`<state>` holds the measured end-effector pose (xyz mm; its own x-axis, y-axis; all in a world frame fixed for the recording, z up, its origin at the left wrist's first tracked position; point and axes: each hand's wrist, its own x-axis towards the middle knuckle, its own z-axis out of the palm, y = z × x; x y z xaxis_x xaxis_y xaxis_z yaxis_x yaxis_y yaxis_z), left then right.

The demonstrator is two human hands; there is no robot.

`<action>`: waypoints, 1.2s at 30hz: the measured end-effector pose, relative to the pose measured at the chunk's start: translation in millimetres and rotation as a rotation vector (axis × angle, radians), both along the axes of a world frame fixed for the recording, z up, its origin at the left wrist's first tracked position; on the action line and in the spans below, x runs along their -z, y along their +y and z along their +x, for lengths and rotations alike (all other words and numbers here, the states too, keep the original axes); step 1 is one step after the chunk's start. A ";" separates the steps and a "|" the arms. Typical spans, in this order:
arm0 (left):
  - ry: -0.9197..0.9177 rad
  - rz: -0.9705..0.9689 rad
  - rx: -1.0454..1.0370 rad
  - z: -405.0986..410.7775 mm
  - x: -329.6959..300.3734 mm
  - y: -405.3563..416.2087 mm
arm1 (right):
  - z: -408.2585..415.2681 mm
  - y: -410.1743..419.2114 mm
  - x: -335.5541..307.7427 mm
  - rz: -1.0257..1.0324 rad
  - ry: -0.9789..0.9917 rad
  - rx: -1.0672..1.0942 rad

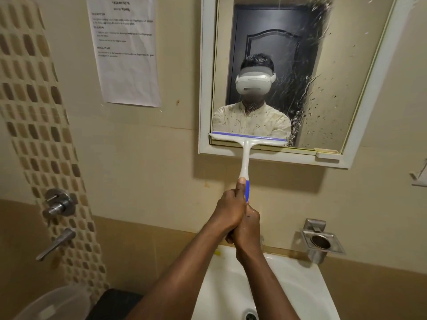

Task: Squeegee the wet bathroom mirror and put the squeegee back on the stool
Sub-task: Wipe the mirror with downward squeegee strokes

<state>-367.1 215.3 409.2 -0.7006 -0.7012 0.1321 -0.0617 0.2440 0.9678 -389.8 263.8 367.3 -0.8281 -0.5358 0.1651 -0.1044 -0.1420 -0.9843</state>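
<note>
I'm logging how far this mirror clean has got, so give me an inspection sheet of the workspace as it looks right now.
Surface: mirror clear on its left part; droplets and streaks cover the right part.
Job's things: squeegee, blade at the glass's bottom edge on the left side, handle pointing down. Stool not identifiable.
Clutter: steel cup holder on the wall right of the sink; clear plastic tub at lower left.
Grippers: left hand and right hand both wrapped around the squeegee handle.
Cables: nothing seen.
Surroundings: printed sheet taped left of the mirror; tap fittings on the tiled wall.
</note>
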 end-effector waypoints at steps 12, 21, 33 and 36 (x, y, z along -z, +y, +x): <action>-0.026 0.037 -0.009 6.3 2.8 9.6 | 7.2 8.8 3.4 0.047 -0.020 0.017; 0.130 -0.057 -0.053 3.3 -46.1 18.4 | -5.5 12.1 -53.0 -0.062 0.084 -0.021; 0.319 -0.227 0.070 -58.0 -276.4 17.7 | -78.7 -8.0 -273.5 -0.385 0.305 0.085; 0.337 -0.181 0.086 -76.3 -315.2 16.8 | -95.7 -12.6 -314.9 -0.342 0.352 0.095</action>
